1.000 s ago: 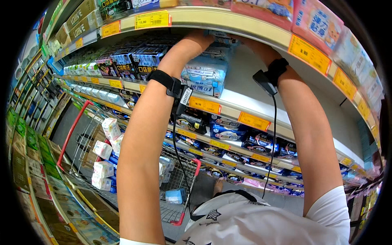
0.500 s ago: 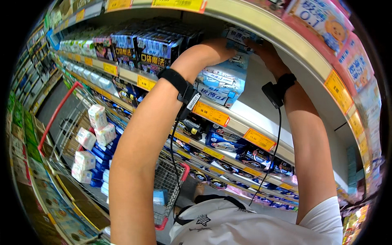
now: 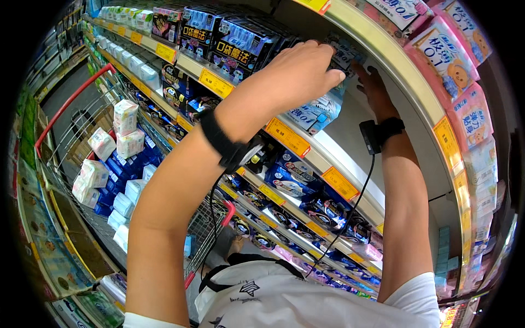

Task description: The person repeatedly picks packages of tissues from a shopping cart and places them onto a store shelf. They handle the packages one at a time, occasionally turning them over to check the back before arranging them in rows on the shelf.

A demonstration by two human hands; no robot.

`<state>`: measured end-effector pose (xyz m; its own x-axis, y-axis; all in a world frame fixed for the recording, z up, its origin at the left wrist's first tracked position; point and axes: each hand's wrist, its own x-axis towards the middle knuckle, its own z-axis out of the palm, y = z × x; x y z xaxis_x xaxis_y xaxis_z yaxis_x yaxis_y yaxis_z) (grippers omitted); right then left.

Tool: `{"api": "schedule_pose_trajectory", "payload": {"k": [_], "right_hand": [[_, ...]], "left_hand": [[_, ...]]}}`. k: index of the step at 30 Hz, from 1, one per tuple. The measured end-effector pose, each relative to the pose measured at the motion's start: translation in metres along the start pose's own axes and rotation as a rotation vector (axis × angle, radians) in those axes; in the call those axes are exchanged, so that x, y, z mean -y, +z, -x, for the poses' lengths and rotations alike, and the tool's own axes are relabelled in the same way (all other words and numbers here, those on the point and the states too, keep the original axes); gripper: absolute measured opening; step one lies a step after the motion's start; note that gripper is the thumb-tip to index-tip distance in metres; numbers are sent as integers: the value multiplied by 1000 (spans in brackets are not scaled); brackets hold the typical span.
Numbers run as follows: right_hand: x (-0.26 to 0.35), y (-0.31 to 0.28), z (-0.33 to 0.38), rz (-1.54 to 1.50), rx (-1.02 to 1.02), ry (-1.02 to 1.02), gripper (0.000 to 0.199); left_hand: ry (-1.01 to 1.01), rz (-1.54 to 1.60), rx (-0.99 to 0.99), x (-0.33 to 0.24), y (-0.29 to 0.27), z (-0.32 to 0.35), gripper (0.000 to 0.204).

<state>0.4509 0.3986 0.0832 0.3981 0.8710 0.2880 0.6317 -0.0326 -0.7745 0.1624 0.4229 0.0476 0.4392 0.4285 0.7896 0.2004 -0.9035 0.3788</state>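
My left hand [image 3: 307, 68] is over a row of light blue sanitary pad packs [image 3: 311, 116] on the shelf, its thumb held apart from the fingers. I see nothing in its grasp, and it hides part of the row. Deeper in the shelf, my right hand [image 3: 377, 94] has its fingers spread, beside the rear pack [image 3: 343, 54] of that row. Shadow dims this hand, and no pack shows in it. Both wrists wear black straps.
Dark boxes [image 3: 240, 49] stand left of the blue row. An upper shelf edge [image 3: 404, 68] curves overhead, with pink packs [image 3: 451, 60] on it. Lower shelves carry dark blue packs [image 3: 290, 177]. At left stands a shopping cart [image 3: 68, 109] loaded with white packs [image 3: 127, 116] and blue packs.
My left hand has lifted off the light blue packs and come nearer. My right hand has drawn away from the rear pack with its fingers spread. The view has shifted.
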Motion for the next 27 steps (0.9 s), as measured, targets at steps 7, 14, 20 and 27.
{"api": "schedule_pose_trajectory", "payload": {"k": [7,14,20,27], "right_hand": [[-3,-22,39,-227,54,-106,47],[59,69,230,-484,136,-340,35],[10,166,330,-481,577,136,26],[-43,215,356,-534,790,405,27]], "left_hand": [[-151,281,-90,-31,-64,115,41],[-800,367,-22,2,-86,288,35],[-1086,64,416,62,-54,437,38],[-1041,-114,861,129,19,545,34]]}}
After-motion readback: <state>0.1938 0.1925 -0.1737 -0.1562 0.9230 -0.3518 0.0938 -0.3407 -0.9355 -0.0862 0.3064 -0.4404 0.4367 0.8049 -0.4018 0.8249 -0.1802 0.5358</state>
